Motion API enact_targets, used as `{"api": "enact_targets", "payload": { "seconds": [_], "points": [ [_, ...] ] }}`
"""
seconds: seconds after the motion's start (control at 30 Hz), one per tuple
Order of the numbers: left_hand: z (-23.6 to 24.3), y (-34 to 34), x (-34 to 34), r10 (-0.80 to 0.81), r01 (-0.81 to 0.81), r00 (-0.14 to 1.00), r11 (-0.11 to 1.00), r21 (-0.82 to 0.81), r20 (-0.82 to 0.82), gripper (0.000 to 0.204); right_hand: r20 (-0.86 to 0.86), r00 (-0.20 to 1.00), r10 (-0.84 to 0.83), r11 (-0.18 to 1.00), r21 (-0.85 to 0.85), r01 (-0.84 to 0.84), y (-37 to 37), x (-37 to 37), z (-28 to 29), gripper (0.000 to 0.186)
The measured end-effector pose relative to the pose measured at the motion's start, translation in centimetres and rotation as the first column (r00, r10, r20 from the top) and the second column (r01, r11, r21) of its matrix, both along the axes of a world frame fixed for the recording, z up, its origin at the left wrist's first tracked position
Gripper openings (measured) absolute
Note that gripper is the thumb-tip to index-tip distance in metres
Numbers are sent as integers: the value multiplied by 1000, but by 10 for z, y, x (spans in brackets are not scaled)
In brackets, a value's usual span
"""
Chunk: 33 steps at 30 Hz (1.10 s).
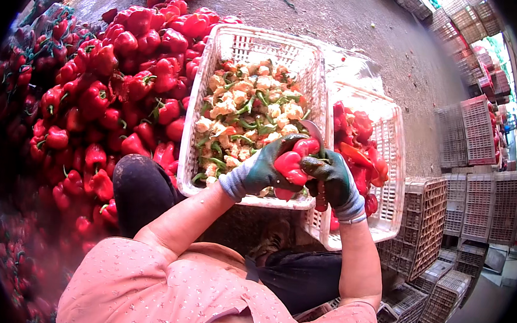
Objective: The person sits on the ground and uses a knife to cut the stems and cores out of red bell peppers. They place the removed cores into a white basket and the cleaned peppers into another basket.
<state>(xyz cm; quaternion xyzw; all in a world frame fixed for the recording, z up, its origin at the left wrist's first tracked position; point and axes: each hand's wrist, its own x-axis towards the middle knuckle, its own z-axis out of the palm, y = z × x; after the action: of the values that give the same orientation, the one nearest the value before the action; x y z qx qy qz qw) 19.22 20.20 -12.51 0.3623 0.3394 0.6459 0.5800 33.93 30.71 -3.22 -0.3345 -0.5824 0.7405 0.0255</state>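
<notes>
My left hand [264, 168], in a green glove with a pale cuff, grips a red bell pepper [295, 167] above a white crate [193, 126]. My right hand [333, 182], gloved alike, is closed on a knife [311, 129] with a curved metal blade, right against the pepper. In that crate lie several pale pepper cores with green stems [245, 100]. Beside it on the right, a second white crate [393, 142] holds red pepper pieces [357, 139], partly hidden by my right hand.
A large pile of red peppers [106, 95] spreads to my left, with mesh sacks [31, 40] behind. A pale sheet [362, 72] lies on the floor [400, 63] beyond the crates. Stacked plastic crates [417, 228] stand along the right. My bent legs [140, 195] are below the crates.
</notes>
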Motion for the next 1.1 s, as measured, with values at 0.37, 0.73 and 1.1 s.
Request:
{"api": "enact_targets", "payload": {
  "seconds": [0.37,0.73,1.1],
  "points": [
    [-2,-20,-50,405,-270,665,914,-303,628,36,-133,988,-83,873,469,136,-3,-40,-9,65],
    [31,-28,6,93,-87,940,996,-31,330,77,-123,955,-271,898,326,297,-7,-23,-25,43],
    [81,-178,-149,546,-592,798,789,-165,-255,47,34,875,-482,715,592,371,9,15,-32,40]
  ]
}}
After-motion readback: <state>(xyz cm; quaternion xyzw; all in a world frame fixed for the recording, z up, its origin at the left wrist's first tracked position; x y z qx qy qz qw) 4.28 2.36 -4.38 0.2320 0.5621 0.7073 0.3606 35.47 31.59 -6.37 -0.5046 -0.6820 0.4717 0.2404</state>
